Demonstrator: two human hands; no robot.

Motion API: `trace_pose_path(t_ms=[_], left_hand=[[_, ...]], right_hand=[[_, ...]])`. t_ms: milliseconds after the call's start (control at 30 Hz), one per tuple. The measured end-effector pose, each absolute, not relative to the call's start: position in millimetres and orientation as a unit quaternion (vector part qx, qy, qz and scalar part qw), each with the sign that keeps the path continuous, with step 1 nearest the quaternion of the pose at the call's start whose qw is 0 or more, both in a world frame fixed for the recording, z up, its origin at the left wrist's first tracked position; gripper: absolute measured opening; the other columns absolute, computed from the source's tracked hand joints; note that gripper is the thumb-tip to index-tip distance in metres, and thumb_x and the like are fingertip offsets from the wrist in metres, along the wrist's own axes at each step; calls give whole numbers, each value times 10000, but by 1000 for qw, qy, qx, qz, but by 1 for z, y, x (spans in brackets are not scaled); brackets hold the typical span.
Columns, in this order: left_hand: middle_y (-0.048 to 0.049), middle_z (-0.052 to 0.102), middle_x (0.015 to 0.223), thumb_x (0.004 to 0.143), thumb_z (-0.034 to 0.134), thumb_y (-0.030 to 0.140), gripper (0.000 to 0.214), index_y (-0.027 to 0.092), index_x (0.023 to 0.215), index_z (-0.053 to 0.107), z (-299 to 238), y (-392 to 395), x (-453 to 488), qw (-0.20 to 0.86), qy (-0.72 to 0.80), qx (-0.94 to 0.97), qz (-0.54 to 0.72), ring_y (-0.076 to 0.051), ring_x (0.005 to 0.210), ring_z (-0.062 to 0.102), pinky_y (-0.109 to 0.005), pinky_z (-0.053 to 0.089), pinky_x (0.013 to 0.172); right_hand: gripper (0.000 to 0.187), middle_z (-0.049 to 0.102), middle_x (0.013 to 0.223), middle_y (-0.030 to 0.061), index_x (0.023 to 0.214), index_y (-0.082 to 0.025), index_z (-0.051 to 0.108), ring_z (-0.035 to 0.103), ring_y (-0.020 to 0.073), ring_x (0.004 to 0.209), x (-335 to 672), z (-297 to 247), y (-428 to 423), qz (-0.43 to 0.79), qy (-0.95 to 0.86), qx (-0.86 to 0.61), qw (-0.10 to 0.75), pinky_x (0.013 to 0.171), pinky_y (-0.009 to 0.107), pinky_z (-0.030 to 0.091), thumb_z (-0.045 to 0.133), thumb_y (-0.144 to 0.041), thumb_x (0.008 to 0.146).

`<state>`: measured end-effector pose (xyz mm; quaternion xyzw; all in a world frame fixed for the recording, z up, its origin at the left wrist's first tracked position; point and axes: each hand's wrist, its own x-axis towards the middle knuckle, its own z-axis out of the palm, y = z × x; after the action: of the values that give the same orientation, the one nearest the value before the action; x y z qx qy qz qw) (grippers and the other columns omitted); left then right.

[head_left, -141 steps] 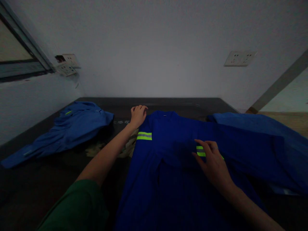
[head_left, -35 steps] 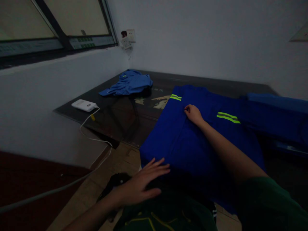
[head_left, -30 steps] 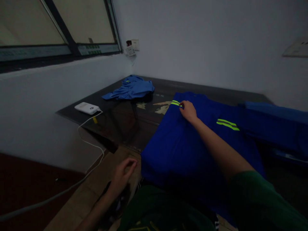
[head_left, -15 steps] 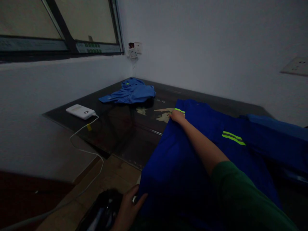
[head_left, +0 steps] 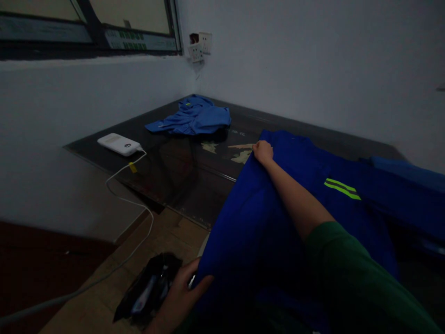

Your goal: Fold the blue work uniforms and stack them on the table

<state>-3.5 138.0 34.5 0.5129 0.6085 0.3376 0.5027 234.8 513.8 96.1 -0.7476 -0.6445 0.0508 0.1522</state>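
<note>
A dark blue work jacket [head_left: 250, 222] with a yellow-green and grey reflective strip lies spread over the table and drapes over its near edge. My right hand [head_left: 263, 152] is closed on the jacket's far left edge, with my arm reaching across the cloth. Nearer to me, at the jacket's lower left edge, my left hand [head_left: 184, 287] grips the hem between thumb and fingers. The jacket's lower part is lost in shadow.
A lighter blue garment [head_left: 198, 116] lies crumpled at the table's [head_left: 184, 185] far corner. On the left sits a white power bank [head_left: 120, 144] with a white cable [head_left: 151, 222] hanging down. A black plastic bag [head_left: 149, 287] is on the floor. More blue cloth [head_left: 406, 169] lies at right.
The view has tilted down slightly, so the table things appear higher. My right hand now covers the reflective strip at the jacket's left edge. Both hands keep hold of the jacket.
</note>
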Motion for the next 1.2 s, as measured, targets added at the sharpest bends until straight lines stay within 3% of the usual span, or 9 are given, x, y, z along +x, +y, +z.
trace_pose_path(t_ms=[133, 267, 400, 533, 633, 733, 900, 1067, 1200], left_hand=[[-63, 729, 1033, 766, 595, 635, 528, 207, 1047, 721, 28, 143, -10, 569, 576, 475, 345, -282, 1027, 649, -395, 533, 910], [-56, 714, 1072, 839, 550, 567, 434, 212, 1048, 688, 18, 148, -13, 589, 549, 482, 345, -244, 1042, 647, -374, 510, 951], [-100, 624, 1219, 899, 513, 421, 389, 192, 1210, 565, 9, 149, -9, 393, 625, 558, 378, -237, 1147, 582, -406, 470, 998], [-115, 583, 1191, 896, 515, 246, 294, 195, 1183, 548, 14, 152, 8, 154, 577, 663, 452, -233, 1134, 563, -402, 491, 948], [-81, 615, 1160, 896, 463, 132, 304, 233, 1160, 575, 33, 165, 35, 95, 445, 777, 436, -203, 1128, 568, -386, 468, 982], [-92, 568, 1314, 918, 449, 154, 378, 208, 1286, 514, 53, 183, 63, 75, 391, 844, 359, -214, 1271, 479, -431, 371, 1091], [-70, 405, 1495, 926, 516, 341, 563, 246, 1456, 352, 65, 195, 80, 40, 416, 884, 208, -248, 1388, 341, -449, 326, 1108], [-39, 378, 1515, 902, 562, 401, 611, 320, 1463, 333, 66, 189, 72, 19, 407, 898, 168, -272, 1406, 300, -453, 329, 1087], [-34, 362, 1524, 892, 582, 398, 636, 336, 1467, 317, 67, 189, 71, 12, 404, 902, 154, -282, 1408, 293, -470, 332, 1079]], right_hand=[[349, 667, 1091, 205, 1054, -110, 675, 631, 279, 1046, 229, 82, 505, 26, -651, -745, 142, 852, 356, 475, 407, -312, 957], [375, 675, 1081, 206, 1018, -89, 694, 634, 272, 1025, 234, 91, 506, 56, -701, -701, 116, 836, 328, 469, 432, -351, 956], [298, 700, 1070, 124, 1072, -145, 690, 638, 205, 984, 262, 115, 499, 68, -735, -662, 131, 829, 260, 456, 480, -306, 934], [291, 686, 1085, 143, 1077, -153, 681, 639, 240, 983, 300, 130, 471, 2, -701, -702, 127, 821, 319, 470, 510, -321, 912], [415, 680, 1047, 191, 1025, -131, 691, 644, 289, 968, 320, 127, 449, 1, -665, -745, 54, 789, 372, 480, 519, -487, 897], [473, 689, 992, 186, 953, -131, 700, 652, 294, 937, 329, 116, 437, 40, -666, -745, 20, 764, 368, 477, 503, -556, 887], [240, 710, 922, 92, 885, -171, 701, 650, 196, 845, 333, 97, 438, 105, -674, -723, 104, 711, 260, 445, 560, -365, 896], [235, 710, 910, 76, 892, -141, 694, 631, 164, 822, 332, 97, 445, 115, -653, -710, 238, 687, 226, 423, 558, -332, 891], [244, 711, 918, 77, 914, -139, 681, 634, 160, 823, 327, 97, 445, 119, -651, -704, 260, 680, 221, 425, 533, -333, 908]])
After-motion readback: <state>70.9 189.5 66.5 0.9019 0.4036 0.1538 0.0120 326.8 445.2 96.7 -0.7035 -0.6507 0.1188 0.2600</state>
